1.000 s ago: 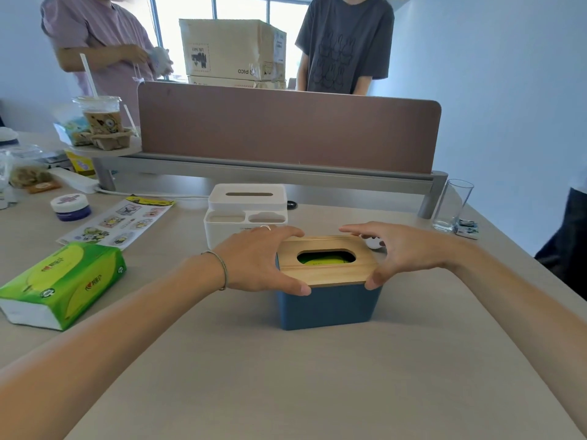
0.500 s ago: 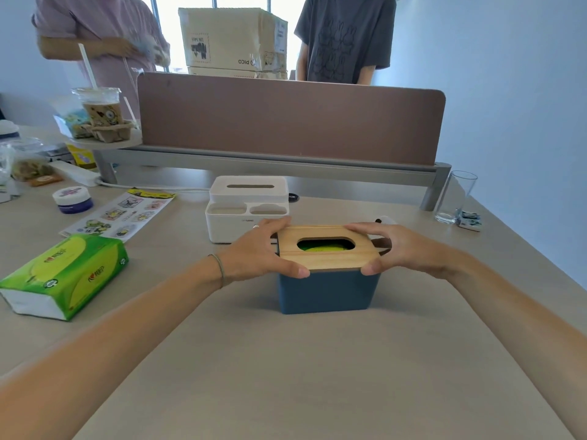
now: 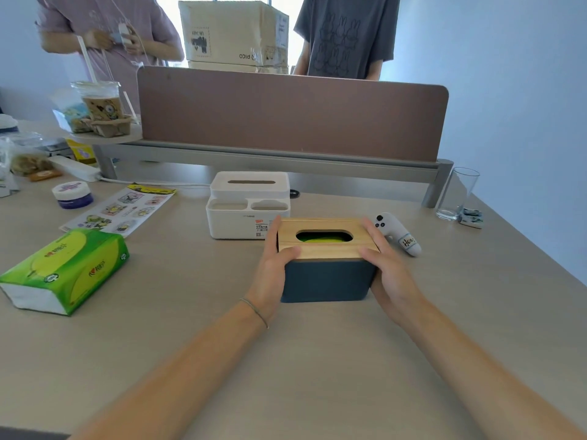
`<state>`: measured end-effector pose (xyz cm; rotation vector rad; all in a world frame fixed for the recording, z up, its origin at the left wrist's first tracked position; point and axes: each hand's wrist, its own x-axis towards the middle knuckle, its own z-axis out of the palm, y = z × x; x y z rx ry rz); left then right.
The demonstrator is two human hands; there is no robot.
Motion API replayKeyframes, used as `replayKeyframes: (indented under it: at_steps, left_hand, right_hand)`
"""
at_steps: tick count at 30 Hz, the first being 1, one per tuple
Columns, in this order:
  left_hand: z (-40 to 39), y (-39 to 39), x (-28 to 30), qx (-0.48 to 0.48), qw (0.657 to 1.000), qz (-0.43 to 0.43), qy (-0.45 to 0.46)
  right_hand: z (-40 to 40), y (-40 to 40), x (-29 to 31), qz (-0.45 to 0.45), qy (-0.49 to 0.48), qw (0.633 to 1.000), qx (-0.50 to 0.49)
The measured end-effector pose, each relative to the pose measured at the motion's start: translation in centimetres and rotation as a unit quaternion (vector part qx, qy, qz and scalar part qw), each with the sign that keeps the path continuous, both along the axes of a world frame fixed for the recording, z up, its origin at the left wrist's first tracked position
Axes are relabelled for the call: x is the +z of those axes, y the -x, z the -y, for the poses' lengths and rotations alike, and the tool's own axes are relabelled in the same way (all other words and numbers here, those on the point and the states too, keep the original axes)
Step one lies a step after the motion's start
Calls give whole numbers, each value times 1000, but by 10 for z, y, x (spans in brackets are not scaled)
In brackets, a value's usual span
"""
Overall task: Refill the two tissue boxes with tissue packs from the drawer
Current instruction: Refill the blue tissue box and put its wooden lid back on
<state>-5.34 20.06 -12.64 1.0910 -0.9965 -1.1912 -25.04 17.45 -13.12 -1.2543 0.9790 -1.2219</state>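
Behind divider, carton (image 3: 233,31) reads "PICO".

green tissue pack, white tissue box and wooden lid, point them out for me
green tissue pack (image 3: 68,268), head view, on its top face
white tissue box (image 3: 236,222), head view, on its front wall
wooden lid (image 3: 327,250), head view, on the front strip below the slot

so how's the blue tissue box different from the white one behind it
The blue box has a wooden lid; the white box has a white one. Green shows through the blue box's wide oval slot; the white box's narrow slot looks dark. Both hands hold the blue box; the white box stands untouched. Both are closed.
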Motion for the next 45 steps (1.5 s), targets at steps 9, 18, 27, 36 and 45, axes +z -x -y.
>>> replayKeyframes:
  at_steps: [9, 18, 27, 36, 45]
  left_hand:
    - [-1, 3, -9, 16, 1000, -12, -14]
    - [-1, 6, -7, 46, 998, -7, -44]
    - [6, -17, 0, 33, 964, 259, 43]
    - [4, -4, 2, 34, 983, 178, 32]
    - [80, 30, 57, 95, 981, 123, 119]
  right_hand:
    - [-6, -9, -10, 60, -15, 998, -25]
    - [-10, -17, -2, 13, -39, 996, -84]
    - [-9, -10, 13, -343, 111, 927, -102]
    - [-13, -20, 18, -214, 47, 968, -121]
    - [60, -1, 69, -190, 100, 963, -163]
